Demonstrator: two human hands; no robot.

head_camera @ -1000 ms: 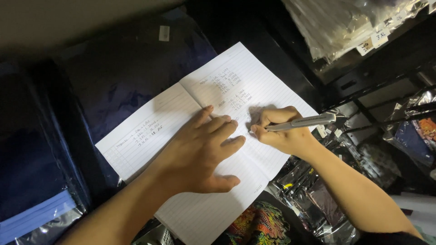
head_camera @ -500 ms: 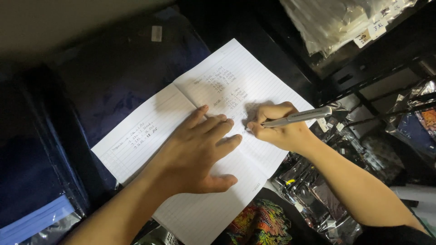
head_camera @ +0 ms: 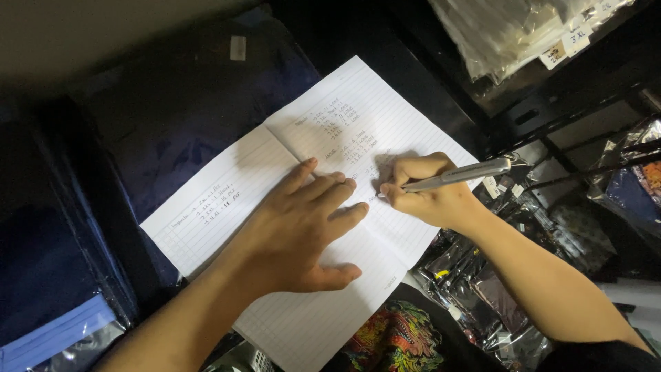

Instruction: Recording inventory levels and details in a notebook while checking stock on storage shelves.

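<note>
An open lined notebook (head_camera: 206,200) lies on dark plastic-wrapped garments, with handwriting on both pages. My left hand (head_camera: 296,234) rests flat on it near the centre fold, fingers spread, pinning the paper down. My right hand (head_camera: 430,196) grips a silver pen (head_camera: 458,176) whose tip touches the right page just beyond my left fingertips, below the written lines.
Navy bagged clothing (head_camera: 165,117) lies under and left of the notebook. A black shelf frame (head_camera: 551,110) holds clear-bagged white items (head_camera: 509,34) at the top right. Shiny packets (head_camera: 496,282) and a colourful printed garment (head_camera: 399,337) lie below the notebook.
The view has shifted slightly. Both hands stay in place on the notebook, with the pen tip still at the same spot on the right page.
</note>
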